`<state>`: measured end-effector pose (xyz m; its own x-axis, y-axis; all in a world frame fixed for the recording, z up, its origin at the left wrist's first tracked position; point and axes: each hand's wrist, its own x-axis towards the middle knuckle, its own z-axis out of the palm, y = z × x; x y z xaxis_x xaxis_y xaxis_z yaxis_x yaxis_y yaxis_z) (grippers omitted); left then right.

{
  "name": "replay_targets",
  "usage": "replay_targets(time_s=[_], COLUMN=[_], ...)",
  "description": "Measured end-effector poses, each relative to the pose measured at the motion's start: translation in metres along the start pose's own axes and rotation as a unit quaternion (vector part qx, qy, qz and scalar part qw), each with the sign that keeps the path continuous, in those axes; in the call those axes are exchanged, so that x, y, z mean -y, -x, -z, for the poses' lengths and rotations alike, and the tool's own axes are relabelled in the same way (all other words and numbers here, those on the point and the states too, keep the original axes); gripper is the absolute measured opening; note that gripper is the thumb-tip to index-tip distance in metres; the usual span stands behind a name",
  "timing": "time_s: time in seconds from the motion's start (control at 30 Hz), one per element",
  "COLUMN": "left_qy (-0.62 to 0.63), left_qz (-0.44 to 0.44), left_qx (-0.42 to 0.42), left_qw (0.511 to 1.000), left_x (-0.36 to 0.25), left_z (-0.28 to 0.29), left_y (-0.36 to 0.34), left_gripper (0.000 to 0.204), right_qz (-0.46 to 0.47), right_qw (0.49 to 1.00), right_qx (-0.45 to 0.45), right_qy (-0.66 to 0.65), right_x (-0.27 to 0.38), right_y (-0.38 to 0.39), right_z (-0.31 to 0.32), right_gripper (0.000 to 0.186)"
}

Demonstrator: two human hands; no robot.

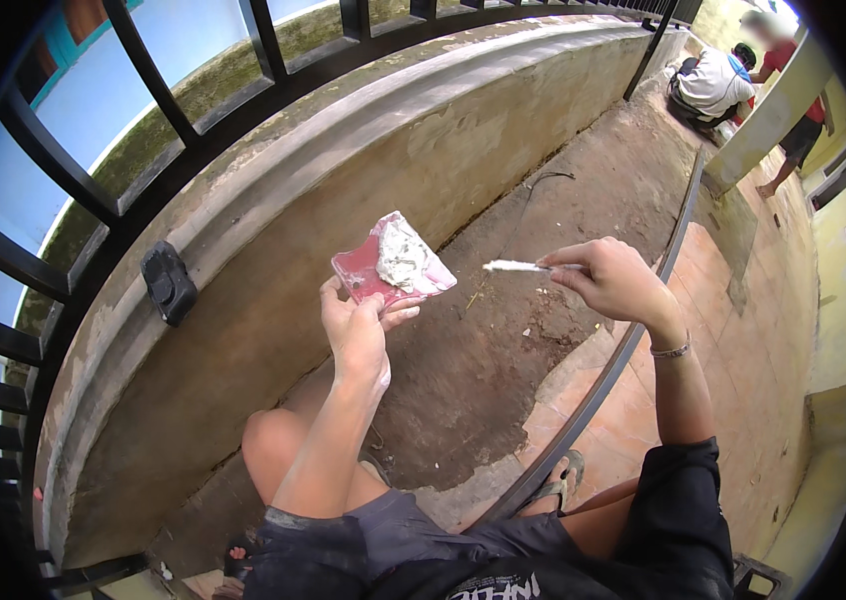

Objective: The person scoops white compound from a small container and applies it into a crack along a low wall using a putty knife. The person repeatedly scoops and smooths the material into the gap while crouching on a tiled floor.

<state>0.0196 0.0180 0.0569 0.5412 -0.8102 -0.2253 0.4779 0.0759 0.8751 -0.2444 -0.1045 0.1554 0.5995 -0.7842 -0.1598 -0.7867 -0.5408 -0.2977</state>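
Note:
My left hand point(355, 325) holds up a small red flat board point(358, 275) that carries a lump of white putty point(403, 258). My right hand point(611, 278) pinches a thin flat blade point(515, 266) coated in white paste, its tip pointing left toward the board, a short gap away from it. Both hands are raised in front of a low grey concrete wall point(273, 250). My knees and dark shorts fill the lower edge.
A black metal fence point(153, 150) tops the wall, and a small black object point(167, 282) rests on its ledge. Bare dirt ground point(503, 340) meets a metal floor rail point(603, 370) and orange tiles point(743, 330). Two people point(718, 80) are at the far right.

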Motion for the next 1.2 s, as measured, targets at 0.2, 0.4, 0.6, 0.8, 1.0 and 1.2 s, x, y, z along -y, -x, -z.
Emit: replay_targets(time_s=[0.2,0.4,0.6,0.8,1.0,1.2], left_qy=[0.016,0.006,-0.007,-0.013,-0.014,-0.019], left_qz=[0.016,0.019,0.027,0.028,0.035,0.031], left_qx=[-0.011,-0.013,-0.001,0.012,0.009,0.02], left_qw=[1.0,1.0,1.0,0.999,0.999,0.999], left_x=[-0.012,-0.021,-0.028,-0.029,-0.033,-0.032], left_z=[0.017,0.029,0.032,0.035,0.032,0.032], left_y=[0.01,0.026,0.031,0.032,0.029,0.033], left_gripper=[0.056,0.05,0.049,0.05,0.049,0.047], right_qz=[-0.023,-0.044,-0.155,-0.138,-0.15,-0.12], right_qw=[0.845,0.757,0.776,0.758,0.796,0.751], right_qx=[-0.195,-0.3,-0.414,-0.415,-0.355,-0.375], right_qy=[-0.497,-0.579,-0.45,-0.484,-0.466,-0.53], right_x=[-0.032,-0.02,-0.009,0.032,0.035,-0.017], right_y=[-0.067,-0.151,-0.199,-0.22,-0.206,-0.209], right_z=[-0.107,-0.152,-0.14,-0.139,-0.145,-0.111], right_gripper=[0.032,0.036,0.036,0.041,0.041,0.042])
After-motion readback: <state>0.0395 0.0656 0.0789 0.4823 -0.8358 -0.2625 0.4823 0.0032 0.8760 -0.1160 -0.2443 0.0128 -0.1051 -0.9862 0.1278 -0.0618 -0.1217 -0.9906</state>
